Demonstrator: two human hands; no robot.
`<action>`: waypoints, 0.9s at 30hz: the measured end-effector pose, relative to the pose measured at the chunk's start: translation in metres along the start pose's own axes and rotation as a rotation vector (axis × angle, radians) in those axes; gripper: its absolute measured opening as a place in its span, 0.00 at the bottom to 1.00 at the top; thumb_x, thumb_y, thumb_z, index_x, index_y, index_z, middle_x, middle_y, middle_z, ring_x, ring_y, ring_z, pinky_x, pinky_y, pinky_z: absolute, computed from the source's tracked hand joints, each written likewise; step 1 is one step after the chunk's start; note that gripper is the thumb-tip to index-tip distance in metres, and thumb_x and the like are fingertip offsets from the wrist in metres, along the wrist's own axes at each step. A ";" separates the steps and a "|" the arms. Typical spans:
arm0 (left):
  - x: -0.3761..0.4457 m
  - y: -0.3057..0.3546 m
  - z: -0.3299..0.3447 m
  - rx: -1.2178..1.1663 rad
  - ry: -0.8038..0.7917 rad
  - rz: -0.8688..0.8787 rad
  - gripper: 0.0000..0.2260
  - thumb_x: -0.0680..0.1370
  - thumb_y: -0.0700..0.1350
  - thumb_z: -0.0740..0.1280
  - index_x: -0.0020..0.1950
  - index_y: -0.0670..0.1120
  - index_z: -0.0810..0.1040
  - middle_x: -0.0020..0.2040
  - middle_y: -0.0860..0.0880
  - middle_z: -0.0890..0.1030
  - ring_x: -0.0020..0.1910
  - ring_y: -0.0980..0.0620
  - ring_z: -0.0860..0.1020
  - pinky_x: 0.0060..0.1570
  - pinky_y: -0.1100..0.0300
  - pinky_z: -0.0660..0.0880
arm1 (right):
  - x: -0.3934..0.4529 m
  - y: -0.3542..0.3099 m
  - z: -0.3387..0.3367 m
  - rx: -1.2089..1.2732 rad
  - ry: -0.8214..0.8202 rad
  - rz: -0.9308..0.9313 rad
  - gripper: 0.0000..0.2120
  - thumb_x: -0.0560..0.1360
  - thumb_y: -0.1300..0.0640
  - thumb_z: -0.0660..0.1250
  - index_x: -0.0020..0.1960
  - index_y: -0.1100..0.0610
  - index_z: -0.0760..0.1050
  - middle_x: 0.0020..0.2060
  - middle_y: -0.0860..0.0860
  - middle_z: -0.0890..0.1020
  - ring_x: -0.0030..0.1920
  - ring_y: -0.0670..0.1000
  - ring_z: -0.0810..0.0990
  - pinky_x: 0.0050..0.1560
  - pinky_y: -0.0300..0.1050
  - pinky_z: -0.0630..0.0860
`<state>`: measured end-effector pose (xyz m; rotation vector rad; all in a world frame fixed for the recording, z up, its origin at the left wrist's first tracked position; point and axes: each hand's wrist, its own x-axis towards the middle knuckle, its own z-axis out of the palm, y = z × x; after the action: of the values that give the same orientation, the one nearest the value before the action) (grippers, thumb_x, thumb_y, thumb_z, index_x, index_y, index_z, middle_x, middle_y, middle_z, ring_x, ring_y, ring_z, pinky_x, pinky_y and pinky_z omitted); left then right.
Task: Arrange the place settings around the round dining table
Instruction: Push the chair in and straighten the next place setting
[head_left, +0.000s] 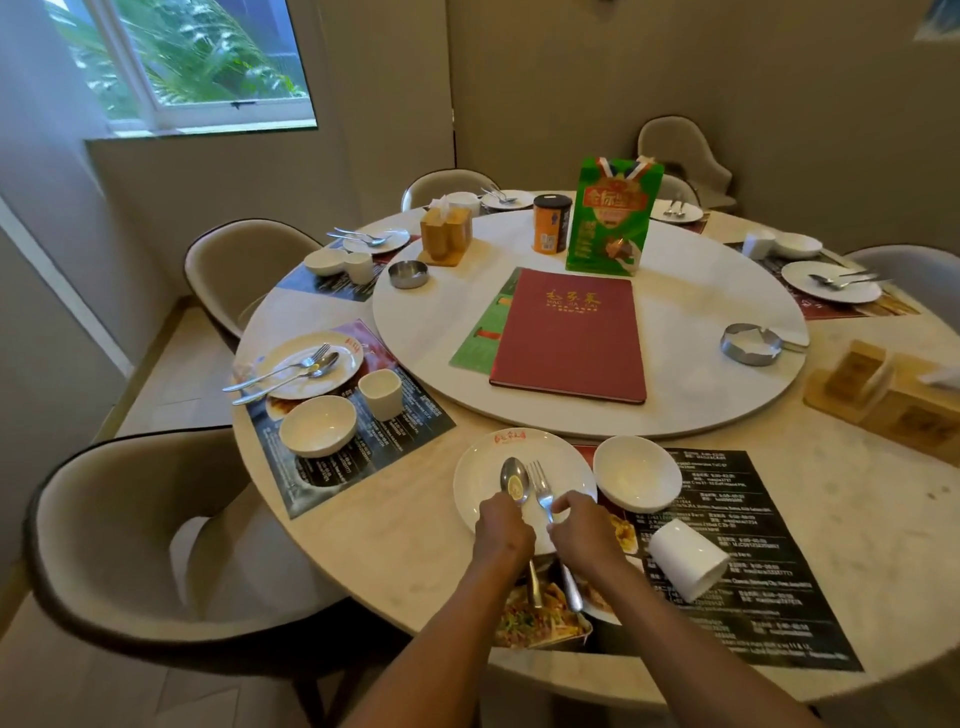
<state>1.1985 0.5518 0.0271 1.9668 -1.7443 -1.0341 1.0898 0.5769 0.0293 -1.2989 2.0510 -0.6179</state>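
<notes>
On the near edge of the round table (395, 525) a white plate (483, 467) lies on a dark printed placemat (753, 571). My left hand (503, 525) grips the handle of a spoon (514, 480) whose bowl rests on the plate. My right hand (584, 525) grips a fork (540, 488) lying beside the spoon, tines pointing away from me. A white bowl (636, 478) stands right of the plate. A white cup (688, 558) lies tipped on its side on the mat.
A lazy Susan (675, 322) holds a red menu (569, 335), green bag (613, 215), orange can (550, 223), two metal ashtrays and a tissue holder (445, 231). Several other settings ring the table. Padded chairs (130, 540) stand left. A wooden holder (888, 395) sits right.
</notes>
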 end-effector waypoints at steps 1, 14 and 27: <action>0.001 -0.001 -0.001 -0.004 0.002 0.007 0.09 0.75 0.36 0.65 0.55 0.38 0.77 0.52 0.42 0.80 0.46 0.47 0.78 0.32 0.65 0.67 | 0.002 -0.002 0.002 -0.021 0.007 -0.002 0.11 0.74 0.62 0.69 0.55 0.56 0.74 0.52 0.55 0.80 0.50 0.53 0.80 0.45 0.43 0.75; -0.008 -0.028 -0.013 -0.239 0.234 0.169 0.11 0.77 0.45 0.66 0.58 0.46 0.70 0.55 0.47 0.74 0.48 0.53 0.73 0.45 0.60 0.72 | -0.008 0.008 0.001 0.063 0.179 0.009 0.09 0.77 0.58 0.65 0.56 0.58 0.73 0.53 0.55 0.80 0.52 0.53 0.79 0.50 0.47 0.78; -0.002 -0.061 -0.039 -0.375 0.109 0.009 0.25 0.75 0.36 0.64 0.72 0.42 0.64 0.66 0.42 0.71 0.63 0.43 0.71 0.65 0.46 0.70 | -0.026 0.010 0.018 0.294 0.058 0.070 0.32 0.76 0.66 0.63 0.76 0.56 0.54 0.69 0.55 0.70 0.67 0.55 0.70 0.60 0.44 0.69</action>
<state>1.2692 0.5579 0.0144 1.7423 -1.3829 -1.1323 1.1045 0.6037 0.0171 -1.0453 1.9542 -0.8956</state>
